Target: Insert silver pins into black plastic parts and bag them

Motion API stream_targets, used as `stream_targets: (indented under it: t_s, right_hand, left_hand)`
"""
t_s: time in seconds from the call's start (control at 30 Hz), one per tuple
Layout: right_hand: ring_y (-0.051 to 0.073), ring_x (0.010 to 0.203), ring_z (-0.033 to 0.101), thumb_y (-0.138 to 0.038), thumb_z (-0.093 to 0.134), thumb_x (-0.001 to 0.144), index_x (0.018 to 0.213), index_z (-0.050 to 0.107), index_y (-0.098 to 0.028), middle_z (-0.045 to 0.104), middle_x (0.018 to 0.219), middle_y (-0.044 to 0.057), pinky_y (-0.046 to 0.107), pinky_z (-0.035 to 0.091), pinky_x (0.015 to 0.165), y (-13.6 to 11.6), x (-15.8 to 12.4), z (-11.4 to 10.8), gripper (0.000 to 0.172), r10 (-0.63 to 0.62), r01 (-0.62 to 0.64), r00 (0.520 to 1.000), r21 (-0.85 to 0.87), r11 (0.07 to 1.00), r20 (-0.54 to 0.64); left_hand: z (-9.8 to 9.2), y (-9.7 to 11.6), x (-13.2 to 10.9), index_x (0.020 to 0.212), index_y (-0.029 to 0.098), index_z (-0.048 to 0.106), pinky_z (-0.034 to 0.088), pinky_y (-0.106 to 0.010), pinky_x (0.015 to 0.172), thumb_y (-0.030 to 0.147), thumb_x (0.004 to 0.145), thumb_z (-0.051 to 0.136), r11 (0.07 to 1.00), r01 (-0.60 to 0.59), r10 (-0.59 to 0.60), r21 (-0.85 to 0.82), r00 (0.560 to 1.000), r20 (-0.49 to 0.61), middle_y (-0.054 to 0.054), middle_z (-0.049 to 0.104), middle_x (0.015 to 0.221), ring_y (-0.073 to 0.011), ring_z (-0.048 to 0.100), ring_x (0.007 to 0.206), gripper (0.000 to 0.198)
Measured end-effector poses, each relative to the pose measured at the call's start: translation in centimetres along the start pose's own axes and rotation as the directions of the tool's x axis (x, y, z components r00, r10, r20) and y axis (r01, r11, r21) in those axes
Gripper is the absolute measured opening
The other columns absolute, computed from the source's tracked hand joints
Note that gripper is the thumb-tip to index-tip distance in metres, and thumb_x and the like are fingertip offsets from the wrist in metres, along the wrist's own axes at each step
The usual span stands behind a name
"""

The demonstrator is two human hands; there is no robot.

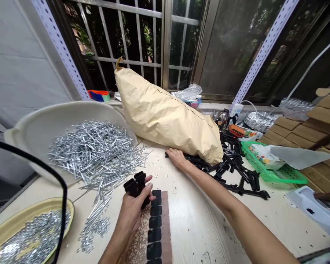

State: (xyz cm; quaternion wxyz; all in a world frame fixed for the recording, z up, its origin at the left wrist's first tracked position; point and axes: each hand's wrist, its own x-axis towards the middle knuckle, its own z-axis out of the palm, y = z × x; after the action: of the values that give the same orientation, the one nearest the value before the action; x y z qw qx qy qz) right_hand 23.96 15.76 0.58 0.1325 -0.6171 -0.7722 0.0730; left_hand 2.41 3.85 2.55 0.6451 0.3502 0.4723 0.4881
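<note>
My left hand [136, 205] is closed around black plastic parts [132, 186], with two blocky ends standing up above the fingers. Just beside it, several black rounded-square pieces [154, 222] lie in a row along a brown strip [166, 223]. Farther forward, my right hand [177, 158] reaches to the lower edge of a beige paper sack [167, 110]. Its fingers curl down over a black plastic part, whose end [166, 155] pokes out at the fingertips. More long black plastic parts [243, 191] lie heaped to the right of this hand, partly under the sack.
At left, a large white basin [24, 128] spills thin metal rods [90, 150]. A yellow tray [68, 216] of small nuts sits nearer, with loose nuts [95, 229] beside it. A black cable [44, 161] arches in front. Right stand a green basket [275, 175] and cardboard boxes [299, 135].
</note>
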Motion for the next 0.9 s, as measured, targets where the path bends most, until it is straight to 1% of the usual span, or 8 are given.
stream_targets:
  t_s: [0.17,0.23,0.3,0.4,0.43,0.53,0.7,0.9]
  right_hand:
    - [0.012,0.087,0.058,-0.034,0.044,0.093,0.128,0.042,-0.018,0.06,0.099,0.003,0.021,0.046,0.074,-5.5,-4.2,0.6,0.038,-0.069,0.087,0.994,0.234,0.968,-0.083]
    - [0.01,0.073,0.059,-0.038,0.037,0.095,0.129,0.042,-0.018,0.06,0.092,0.001,0.02,0.048,0.063,-6.7,-6.6,0.6,0.04,-0.125,0.163,0.986,0.506,0.847,-0.109]
    - [0.009,0.069,0.06,-0.036,0.035,0.095,0.123,0.051,-0.018,0.059,0.094,0.003,0.02,0.048,0.06,-6.2,-8.4,-0.1,0.036,-0.163,0.198,0.98,0.619,0.76,-0.114]
    - [0.013,0.083,0.061,-0.027,0.039,0.094,0.11,0.061,-0.019,0.058,0.105,0.006,0.023,0.047,0.071,-2.5,-9.8,-2.4,0.029,0.03,-0.009,0.997,0.275,0.961,-0.071]
    - [0.015,0.09,0.059,-0.024,0.04,0.093,0.108,0.062,-0.02,0.058,0.106,0.007,0.025,0.046,0.076,-0.8,-10.0,-3.1,0.028,0.185,-0.179,0.979,0.067,0.982,-0.083]
    - [0.027,0.098,0.056,-0.011,0.037,0.089,0.102,0.064,-0.01,0.059,0.103,0.018,0.036,0.042,0.081,3.7,-10.2,-4.5,0.029,0.384,-0.395,0.917,-0.116,0.911,-0.103]
    - [0.027,0.1,0.057,-0.011,0.049,0.082,0.106,0.061,-0.013,0.062,0.106,0.015,0.033,0.04,0.081,7.1,-10.5,-4.2,0.027,0.383,-0.382,0.923,-0.171,0.908,-0.026]
    - [0.022,0.096,0.058,-0.012,0.046,0.083,0.111,0.055,-0.017,0.062,0.105,0.009,0.029,0.043,0.079,5.9,-11.5,-5.8,0.031,0.317,-0.332,0.941,-0.142,0.933,-0.116]
  left_hand:
    - [0.9,-0.5,0.8,0.112,0.021,0.063,0.05,-0.029,0.081,0.03,0.061,0.079,0.999,-0.031,0.029,-0.024,0.997,-0.075,-0.007,0.068,0.105,-0.0191,0.065,0.092,0.054]
    - [1.7,-1.1,0.9,0.11,0.019,0.064,0.05,-0.028,0.083,0.029,0.061,0.079,0.997,-0.007,0.007,-0.073,1.0,-0.001,-0.008,0.067,0.109,-0.0202,0.064,0.095,0.052]
    - [2.4,-1.6,0.7,0.107,0.015,0.064,0.052,-0.028,0.078,0.025,0.061,0.08,0.99,0.045,-0.036,-0.136,0.997,0.072,-0.009,0.069,0.1,-0.0198,0.066,0.087,0.05]
    - [3.2,-1.8,0.2,0.109,0.014,0.062,0.055,-0.027,0.066,0.015,0.063,0.078,0.971,0.109,-0.094,-0.214,0.992,0.08,-0.007,0.069,0.088,-0.0159,0.066,0.069,0.049]
    - [3.3,-1.8,0.0,0.11,0.014,0.061,0.055,-0.027,0.063,0.012,0.064,0.076,0.963,0.128,-0.113,-0.239,0.991,0.076,-0.006,0.068,0.084,-0.0147,0.065,0.065,0.048]
    - [3.5,-1.7,-0.4,0.108,0.012,0.061,0.055,-0.026,0.06,0.006,0.069,0.069,0.938,0.165,-0.143,-0.304,0.985,0.093,-0.003,0.063,0.073,-0.0121,0.062,0.058,0.04]
    - [3.7,-2.1,-0.6,0.108,0.011,0.06,0.053,-0.024,0.053,0.01,0.073,0.068,0.941,0.139,-0.092,-0.309,0.982,0.163,0.0,0.056,0.068,-0.0096,0.056,0.053,0.035]
    - [3.4,-2.1,-0.8,0.103,0.01,0.06,0.05,-0.021,0.047,0.013,0.079,0.063,0.903,0.293,-0.241,-0.315,0.951,0.195,0.0,0.054,0.065,-0.0082,0.053,0.05,0.025]
